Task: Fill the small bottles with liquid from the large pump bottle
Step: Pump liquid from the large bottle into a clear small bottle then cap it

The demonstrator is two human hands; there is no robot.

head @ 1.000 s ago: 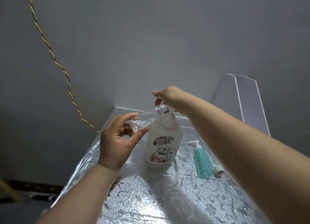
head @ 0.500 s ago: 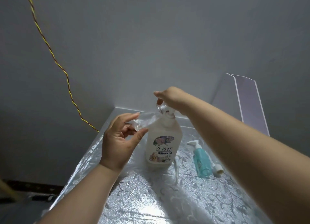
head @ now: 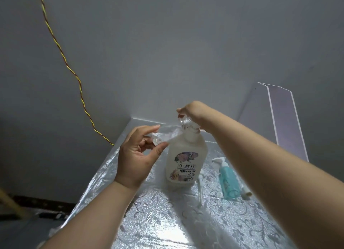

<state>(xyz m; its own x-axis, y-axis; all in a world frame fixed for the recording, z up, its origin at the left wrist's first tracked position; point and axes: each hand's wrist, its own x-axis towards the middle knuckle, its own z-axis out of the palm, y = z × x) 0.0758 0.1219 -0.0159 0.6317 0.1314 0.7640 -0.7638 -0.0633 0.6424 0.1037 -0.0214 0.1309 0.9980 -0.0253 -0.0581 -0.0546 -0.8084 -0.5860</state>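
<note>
The large pump bottle [head: 186, 155], translucent white with a flowered label, stands upright on the table. My right hand [head: 193, 112] sits on top of it, fingers curled over the clear pump head. My left hand [head: 137, 155] pinches a small clear bottle [head: 163, 136] between thumb and fingers and holds it tilted, its mouth toward the pump's neck. How much liquid the small bottle holds cannot be made out. A small teal bottle [head: 228, 179] with a white pump lies on the table to the right of the large bottle.
The table wears a shiny silver flowered cover [head: 167, 220]. A loose white pump tube [head: 200, 187] lies beside the large bottle, and a small white cap piece [head: 245, 191] lies by the teal one. A twisted yellow wire [head: 74, 75] hangs along the left wall. A pale panel [head: 284, 118] leans at the right.
My left hand has shifted slightly with the small clear bottle and its index finger has straightened. My right hand stays on the pump head.
</note>
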